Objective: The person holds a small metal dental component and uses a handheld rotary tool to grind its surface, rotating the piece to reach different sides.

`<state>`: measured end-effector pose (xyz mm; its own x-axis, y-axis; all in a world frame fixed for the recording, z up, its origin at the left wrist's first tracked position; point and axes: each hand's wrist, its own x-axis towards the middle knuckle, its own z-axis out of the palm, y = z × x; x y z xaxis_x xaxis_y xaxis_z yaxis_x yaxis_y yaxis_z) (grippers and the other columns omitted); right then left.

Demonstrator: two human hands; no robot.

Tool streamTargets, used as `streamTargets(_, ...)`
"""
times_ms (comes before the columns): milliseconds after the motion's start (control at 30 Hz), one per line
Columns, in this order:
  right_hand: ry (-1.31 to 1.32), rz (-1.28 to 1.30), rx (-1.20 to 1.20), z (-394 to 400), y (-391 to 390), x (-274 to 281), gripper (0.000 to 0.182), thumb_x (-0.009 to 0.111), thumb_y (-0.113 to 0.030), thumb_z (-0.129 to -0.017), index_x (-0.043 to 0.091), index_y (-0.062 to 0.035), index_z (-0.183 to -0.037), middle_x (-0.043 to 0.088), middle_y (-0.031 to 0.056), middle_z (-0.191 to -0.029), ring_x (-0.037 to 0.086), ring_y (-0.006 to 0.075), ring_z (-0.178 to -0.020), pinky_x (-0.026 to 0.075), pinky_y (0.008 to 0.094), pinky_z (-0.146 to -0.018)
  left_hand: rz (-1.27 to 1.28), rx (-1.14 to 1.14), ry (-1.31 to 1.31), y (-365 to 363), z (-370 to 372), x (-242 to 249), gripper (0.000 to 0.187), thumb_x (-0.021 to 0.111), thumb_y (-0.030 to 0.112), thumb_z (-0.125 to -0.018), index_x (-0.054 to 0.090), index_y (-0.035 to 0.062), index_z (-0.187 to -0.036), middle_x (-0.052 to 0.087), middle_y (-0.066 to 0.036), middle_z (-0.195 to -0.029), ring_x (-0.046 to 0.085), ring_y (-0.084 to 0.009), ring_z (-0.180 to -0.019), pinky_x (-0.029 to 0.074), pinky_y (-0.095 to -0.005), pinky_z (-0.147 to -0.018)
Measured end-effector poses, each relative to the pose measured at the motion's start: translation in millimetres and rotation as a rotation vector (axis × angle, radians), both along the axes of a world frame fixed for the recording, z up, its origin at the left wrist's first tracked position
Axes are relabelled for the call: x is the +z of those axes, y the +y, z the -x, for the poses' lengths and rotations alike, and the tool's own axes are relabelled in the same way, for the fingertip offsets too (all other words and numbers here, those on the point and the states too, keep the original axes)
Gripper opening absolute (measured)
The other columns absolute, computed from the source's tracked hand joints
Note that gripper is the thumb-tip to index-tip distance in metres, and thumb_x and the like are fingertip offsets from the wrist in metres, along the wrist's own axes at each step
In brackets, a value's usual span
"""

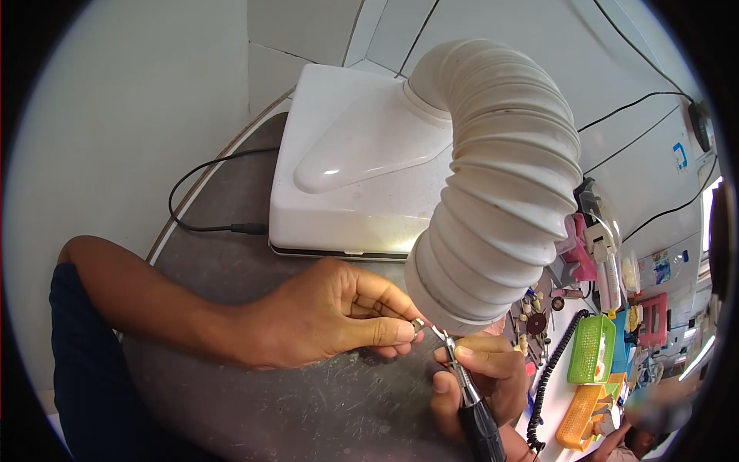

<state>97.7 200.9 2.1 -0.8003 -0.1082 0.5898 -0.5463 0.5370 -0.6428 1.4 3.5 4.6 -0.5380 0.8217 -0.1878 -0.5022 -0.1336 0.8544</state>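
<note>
My left hand (308,317) pinches a small shiny metal piece (418,326) between thumb and fingertips. My right hand (493,368) is closed around a rotary handpiece (480,422) with a black grip and a silver nose. The handpiece's thin tip points up and left, close to the metal piece. Both hands meet over the dark, scratched work surface (323,412), just below the mouth of a white ribbed hose (508,200). The metal piece is largely covered by my left fingers, so its exact kind does not show.
A white box-shaped machine (362,192) carries the hose and stands at the back. Its black cable (185,219) loops left. To the right are small tool bits (536,322), a coiled black cord (548,385), a green basket (591,350) and an orange basket (577,416). Another person (639,443) is at lower right.
</note>
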Motion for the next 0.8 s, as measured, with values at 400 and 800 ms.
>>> streamTargets(400, 0.062, -0.054, 0.075, 6.3, -3.8, -0.9, 0.033, 0.075, -0.004, -0.067, 0.058, 0.0014, -0.095, 0.065, 0.0135, -0.077, 0.067, 0.0255, -0.070, 0.055, 0.0293, -0.062, 0.046, -0.074, 0.001, 0.5, 2.3, -3.1, 0.038, 0.063, -0.005, -0.083, 0.051, -0.0054, -0.118, 0.061, -0.013, -0.112, 0.059, -0.0167, -0.104, 0.051, -0.0293, -0.090)
streamTargets(800, 0.039, -0.055, 0.117, 6.3, -5.0, 0.3, 0.036, 0.077, -0.001, -0.066, 0.059, 0.0035, -0.096, 0.064, 0.0158, -0.077, 0.066, 0.0249, -0.066, 0.055, 0.0305, -0.062, 0.029, -0.057, -0.012, 1.8, 1.3, -6.8, 0.042, 0.063, -0.008, -0.082, 0.048, -0.0062, -0.121, 0.058, -0.015, -0.117, 0.058, -0.0185, -0.107, 0.050, -0.0307, -0.094)
